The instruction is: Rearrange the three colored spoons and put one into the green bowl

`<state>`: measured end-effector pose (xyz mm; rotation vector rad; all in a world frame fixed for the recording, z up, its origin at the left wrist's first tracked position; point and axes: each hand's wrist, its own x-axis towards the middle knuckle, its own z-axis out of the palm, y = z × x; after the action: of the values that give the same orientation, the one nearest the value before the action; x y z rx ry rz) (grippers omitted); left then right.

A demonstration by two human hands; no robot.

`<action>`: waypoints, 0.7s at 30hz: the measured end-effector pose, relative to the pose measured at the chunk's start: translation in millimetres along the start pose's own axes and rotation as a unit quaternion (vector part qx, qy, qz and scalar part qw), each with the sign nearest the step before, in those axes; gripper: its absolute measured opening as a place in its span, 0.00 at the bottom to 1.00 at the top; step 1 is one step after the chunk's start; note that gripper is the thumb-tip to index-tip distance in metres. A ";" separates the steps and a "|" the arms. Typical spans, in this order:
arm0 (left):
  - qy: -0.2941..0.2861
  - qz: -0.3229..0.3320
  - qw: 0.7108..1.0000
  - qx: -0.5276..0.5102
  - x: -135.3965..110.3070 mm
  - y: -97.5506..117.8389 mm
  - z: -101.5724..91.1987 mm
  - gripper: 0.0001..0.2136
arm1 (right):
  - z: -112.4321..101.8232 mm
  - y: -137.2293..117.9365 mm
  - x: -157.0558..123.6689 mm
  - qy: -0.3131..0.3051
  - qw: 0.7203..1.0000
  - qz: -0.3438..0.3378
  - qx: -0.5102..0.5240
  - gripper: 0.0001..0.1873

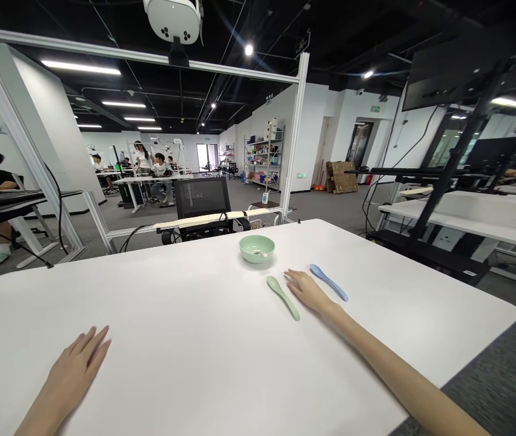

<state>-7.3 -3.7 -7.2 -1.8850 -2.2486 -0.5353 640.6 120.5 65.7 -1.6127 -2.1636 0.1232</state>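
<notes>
My right hand [307, 290] lies flat on the white table [185, 315], fingers stretched out, between a green spoon [283, 297] on its left and a blue spoon [329, 282] on its right. It holds nothing. Just beyond the fingertips stands a pale green bowl [257, 248] with something small and pale inside. My left hand [75, 369] rests flat and open on the table near the front left, far from the spoons and bowl.
A black office chair [201, 203] stands behind the table's far edge inside a metal frame [292, 133]. A black stand with desks [462, 212] is at the right. Other people sit and stand at desks in the far left background.
</notes>
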 end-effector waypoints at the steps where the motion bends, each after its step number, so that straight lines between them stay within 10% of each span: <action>1: -0.001 0.003 1.000 -0.001 0.1 -0.7 0.3 0.36 | 1.5 2.3 -2.1 -0.001 1.000 -0.002 0.004 0.24; 15: -0.011 -0.007 1.000 -0.005 1.0 6.6 -6.4 0.37 | -1.0 3.4 -3.3 -0.019 1.000 0.007 0.015 0.22; 21: 0.010 -0.002 1.000 -0.006 -0.5 4.8 -3.8 0.35 | -26.1 -16.9 38.4 0.043 0.999 0.025 0.003 0.21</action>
<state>-3.0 -4.9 -3.1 -1.8732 -2.2424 -0.5679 627.1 146.0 105.8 -1.6390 -2.0565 0.0745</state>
